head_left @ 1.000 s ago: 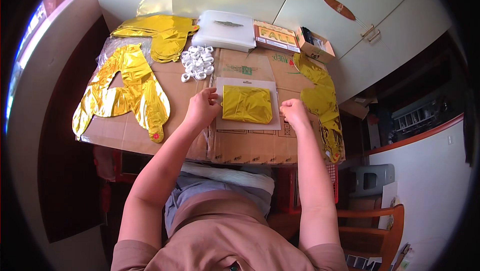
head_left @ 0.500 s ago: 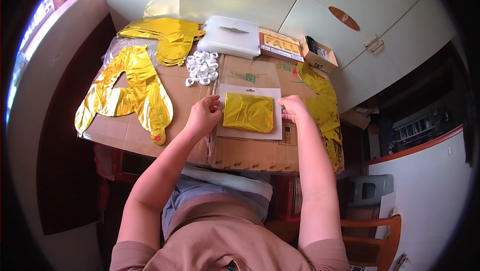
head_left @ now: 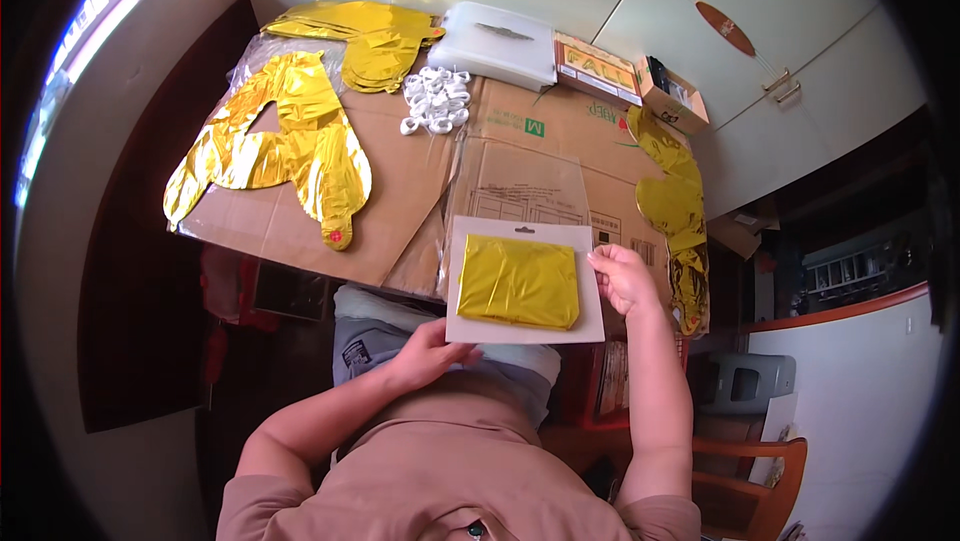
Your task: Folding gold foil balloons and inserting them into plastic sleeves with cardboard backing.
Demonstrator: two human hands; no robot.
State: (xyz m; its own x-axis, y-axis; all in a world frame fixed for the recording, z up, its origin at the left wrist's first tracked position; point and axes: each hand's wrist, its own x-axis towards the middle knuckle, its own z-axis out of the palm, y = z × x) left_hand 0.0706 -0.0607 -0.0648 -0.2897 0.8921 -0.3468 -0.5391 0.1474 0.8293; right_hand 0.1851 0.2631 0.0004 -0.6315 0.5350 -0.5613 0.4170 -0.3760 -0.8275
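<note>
A pale backing card (head_left: 524, 229) with a hang slot along its top bears a folded gold foil balloon (head_left: 518, 281). It is held up over the table's near edge, close to my body. My right hand (head_left: 627, 281) pinches its right edge between thumb and fingers. At the lower left corner, my left hand (head_left: 432, 354) has its fingers curled by the bottom edge, and the card hides part of them. On the table's left lies a flat gold foil balloon shaped like an A (head_left: 335, 156).
A cardboard sheet (head_left: 400, 171) covers the table. Stacked gold foil balloons (head_left: 375, 46), small white ribbon rolls (head_left: 437, 99), a translucent plastic case (head_left: 497, 46), a printed box (head_left: 597, 68) and an open small box (head_left: 675, 101) line the back. More gold foil (head_left: 672, 199) lies along the right edge.
The card with its gold foil has come off the tabletop and nearer to my body. My left hand has moved from its left side down to the lower left corner; my right hand keeps the right edge.
</note>
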